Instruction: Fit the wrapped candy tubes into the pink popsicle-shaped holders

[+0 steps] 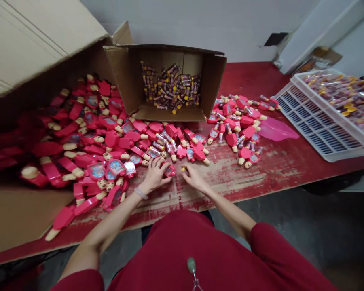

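My left hand (154,176), a band at its wrist, is closed around a pink popsicle-shaped plastic toy (170,170) just above the table's front part. A short gap to the right, my right hand (194,178) pinches a small yellow-ended piece (183,169); most of it is hidden by the fingers. Beyond both hands lies a row of similar pink toys (199,152) with beige sticks, some with clear tubes (166,141) among them. Left of my left hand, the pile of pink toys (115,167) comes close to the wrist.
A cardboard box (118,76) on its side holds small yellow-capped tubes. At left, a larger carton (24,214) spills pink toys onto the red, worn table (224,178). A white plastic basket (303,117) full of tubes stands right, near a pink translucent sheet (277,129).
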`<control>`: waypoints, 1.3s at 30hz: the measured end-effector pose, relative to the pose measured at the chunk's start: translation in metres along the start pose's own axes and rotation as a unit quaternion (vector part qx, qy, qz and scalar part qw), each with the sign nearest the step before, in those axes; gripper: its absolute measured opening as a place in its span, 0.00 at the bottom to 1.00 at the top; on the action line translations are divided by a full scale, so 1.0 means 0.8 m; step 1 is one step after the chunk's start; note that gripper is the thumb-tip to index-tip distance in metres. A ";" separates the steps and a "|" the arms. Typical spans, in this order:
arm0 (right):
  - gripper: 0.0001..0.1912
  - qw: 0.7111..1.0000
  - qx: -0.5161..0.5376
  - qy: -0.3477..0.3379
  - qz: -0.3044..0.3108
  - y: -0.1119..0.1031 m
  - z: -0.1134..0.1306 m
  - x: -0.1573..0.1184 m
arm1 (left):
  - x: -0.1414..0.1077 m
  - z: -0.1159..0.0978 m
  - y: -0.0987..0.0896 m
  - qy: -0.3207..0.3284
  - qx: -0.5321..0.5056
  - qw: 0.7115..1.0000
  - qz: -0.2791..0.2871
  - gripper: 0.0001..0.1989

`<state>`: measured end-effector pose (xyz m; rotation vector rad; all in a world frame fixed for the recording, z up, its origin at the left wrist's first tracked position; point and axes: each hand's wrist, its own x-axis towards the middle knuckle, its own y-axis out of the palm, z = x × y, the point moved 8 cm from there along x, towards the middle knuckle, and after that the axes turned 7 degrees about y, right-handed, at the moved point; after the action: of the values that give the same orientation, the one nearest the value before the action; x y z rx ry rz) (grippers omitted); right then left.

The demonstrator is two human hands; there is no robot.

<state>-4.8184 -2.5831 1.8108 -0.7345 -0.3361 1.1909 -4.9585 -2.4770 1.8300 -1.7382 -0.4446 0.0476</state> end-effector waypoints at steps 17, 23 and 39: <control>0.17 0.959 -0.194 -0.138 0.151 0.020 0.030 -0.057 | -0.048 -0.054 0.007 -0.062 -0.346 0.916 0.193 0.35; 0.18 0.933 -0.194 -0.268 0.144 0.021 0.048 -0.089 | -0.057 -0.074 -0.015 -0.083 -0.417 0.865 0.265 0.28; 0.17 0.927 -0.201 -0.303 0.095 -0.020 0.091 -0.119 | -0.074 -0.093 -0.044 -0.105 -0.434 0.850 0.278 0.28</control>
<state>-4.8845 -2.6491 1.8868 -0.7452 -1.0690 1.5469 -5.0023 -2.5600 1.8675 -2.7370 -0.0813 0.5290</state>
